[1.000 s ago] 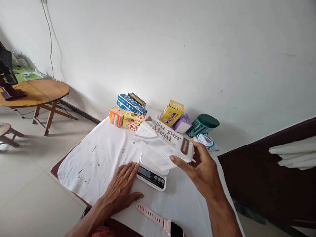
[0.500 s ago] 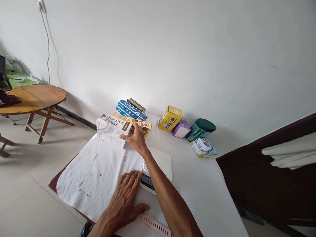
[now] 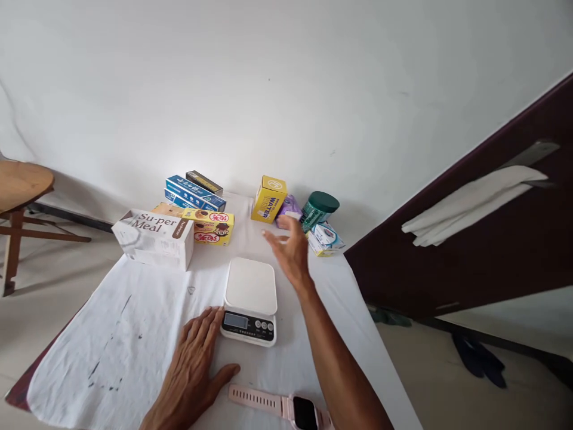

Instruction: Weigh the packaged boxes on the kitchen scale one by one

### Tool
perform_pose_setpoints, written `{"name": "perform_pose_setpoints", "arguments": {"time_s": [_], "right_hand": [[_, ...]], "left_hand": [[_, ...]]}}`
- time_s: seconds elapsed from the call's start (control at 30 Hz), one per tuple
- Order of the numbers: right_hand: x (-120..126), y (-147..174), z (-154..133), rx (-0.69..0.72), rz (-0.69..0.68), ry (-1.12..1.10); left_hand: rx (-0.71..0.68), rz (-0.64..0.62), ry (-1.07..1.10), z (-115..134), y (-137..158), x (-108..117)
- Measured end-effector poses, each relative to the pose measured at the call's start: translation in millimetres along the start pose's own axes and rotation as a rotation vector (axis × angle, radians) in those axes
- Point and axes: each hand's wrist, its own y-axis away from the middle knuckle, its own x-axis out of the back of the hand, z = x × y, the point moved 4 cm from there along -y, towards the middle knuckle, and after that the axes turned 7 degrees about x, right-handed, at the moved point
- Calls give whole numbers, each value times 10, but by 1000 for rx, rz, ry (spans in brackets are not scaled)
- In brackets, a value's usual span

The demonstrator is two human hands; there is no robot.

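Observation:
My left hand (image 3: 197,355) lies flat on the white tablecloth, its fingertips touching the left edge of a white digital kitchen scale (image 3: 250,288). Nothing sits on the scale's plate. Over the right part of the table, my right hand (image 3: 290,251) hovers with fingers apart and holds nothing. It is close to a purple pack (image 3: 289,208), partly hidden behind it, and a white-and-blue box (image 3: 326,239). The white Su-per Meal box (image 3: 154,239) stands at left beside a yellow box (image 3: 210,227). A pink smartwatch (image 3: 304,412) lies at the near edge.
Blue boxes (image 3: 194,194) and a dark box (image 3: 205,181) stand behind the yellow box. A yellow WATER box (image 3: 269,198) and a green-lidded tub (image 3: 320,209) stand near the wall. A white cloth (image 3: 470,206) hangs on the dark door at right.
My right hand has let go of the Su-per Meal box and moved right, opening. The view has turned right, uncovering the scale and watch. My left hand stays beside the scale.

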Motion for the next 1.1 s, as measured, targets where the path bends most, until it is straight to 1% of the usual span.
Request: {"name": "perform_pose_setpoints", "arguments": {"time_s": [0.07,0.13,0.2,0.23,0.3,0.37,0.47,0.53,0.6,0.67,0.77,0.83,0.9,1.0,1.07,1.1], "right_hand": [[388,-86,452,-118,188,246],[683,-134,882,-292,307,426],[840,-169,1237,-439,328,477],[874,-189,1374,-482,316,473],[893,-228,1574,-533,287,465],[894,-255,1698,-573,262,471],[918,-264,1797,-632,226,472],[946,-247,1809,-649,200,461],[967,-208,1762,-633,182,450],[973,-137,1644,-590,186,446],[929,33,1336,-486,197,434],[837,183,1054,-372,151,380],[681,356,726,-215,34,278],[382,653,232,40,-198,126],[206,845,6,130,-310,88],[134,927,-62,147,-347,86]], "left_hand": [[-1,15,-2,3,-23,14],[-10,25,-6,7,-45,28],[-16,38,-14,12,-60,42],[-19,42,-19,14,-64,47],[-17,46,-27,19,-67,54],[-11,41,-32,23,-67,54],[-2,26,-34,24,-65,49],[0,17,-34,23,-64,49],[0,12,-31,24,-62,56],[-2,10,-23,31,-58,68],[0,-10,-7,44,-50,77],[7,-22,1,48,-42,75],[14,-14,4,47,-29,71],[21,8,4,39,0,62],[17,5,12,38,15,54],[14,0,18,40,19,53]]}}
